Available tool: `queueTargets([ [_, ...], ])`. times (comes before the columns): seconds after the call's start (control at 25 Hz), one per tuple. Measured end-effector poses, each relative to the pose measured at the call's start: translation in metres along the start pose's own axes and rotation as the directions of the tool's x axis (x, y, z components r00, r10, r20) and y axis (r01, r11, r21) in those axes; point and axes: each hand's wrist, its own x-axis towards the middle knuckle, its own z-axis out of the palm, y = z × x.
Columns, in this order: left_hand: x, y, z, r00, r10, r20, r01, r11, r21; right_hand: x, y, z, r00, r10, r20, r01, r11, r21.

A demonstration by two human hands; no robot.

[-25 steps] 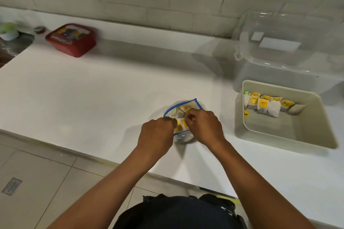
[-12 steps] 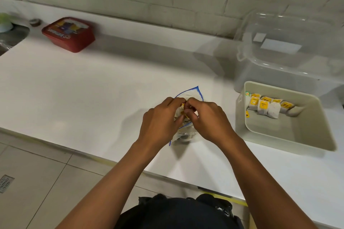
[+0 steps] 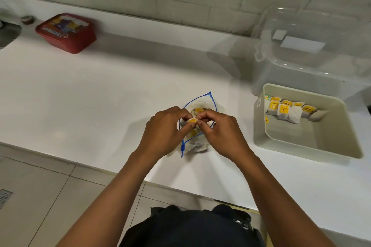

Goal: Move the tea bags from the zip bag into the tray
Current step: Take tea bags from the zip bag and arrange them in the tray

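Both hands point(image 3: 197, 132) curl together, pinching a tea bag point(image 3: 192, 120) above the zip bag point(image 3: 208, 100)

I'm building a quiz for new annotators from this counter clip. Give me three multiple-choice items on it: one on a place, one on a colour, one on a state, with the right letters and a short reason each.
1. Where does the beige tray stand relative to the zip bag?
A. to its right
B. to its left
C. on top of it

2. What colour is the zip bag's seal strip?
A. red
B. blue
C. green

3. How is the zip bag's mouth?
A. zipped shut
B. open
C. knotted

Answers:
1. A, the tray sits on the white counter right of the bag, with tea bags along its far wall.
2. B, a blue line rims the bag's opening.
3. B, the rim gapes wide while the left hand and right hand pinch a yellow-tagged tea bag over it.
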Motion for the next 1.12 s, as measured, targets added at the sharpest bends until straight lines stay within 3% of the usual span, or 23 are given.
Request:
queueTargets([
  [0.2,-0.008,-0.005,0.002,0.993,-0.099,-0.067,0.101,0.995,0.027,-0.012,0.009,0.02,0.985,0.171,-0.012,-0.166,0.93,-0.327],
  [0.32,-0.012,-0.005,0.004,0.992,-0.11,-0.06,0.11,0.994,-0.01,-0.011,0.007,0.037,0.977,0.208,-0.046,-0.209,0.9,-0.383],
  [0.52,-0.014,-0.004,0.003,0.994,-0.095,-0.049,0.092,0.994,-0.054,-0.009,0.013,0.048,0.963,0.263,-0.067,-0.27,0.906,-0.326],
  [0.88,-0.014,0.001,0.002,0.998,-0.062,-0.011,0.062,0.998,-0.014,-0.006,0.016,0.041,0.956,0.291,0.043,-0.269,0.924,-0.27],
  [1.12,-0.015,0.005,-0.004,0.997,0.001,0.074,-0.017,0.975,0.22,-0.003,0.02,0.022,0.968,0.239,0.08,-0.23,0.967,-0.114],
])
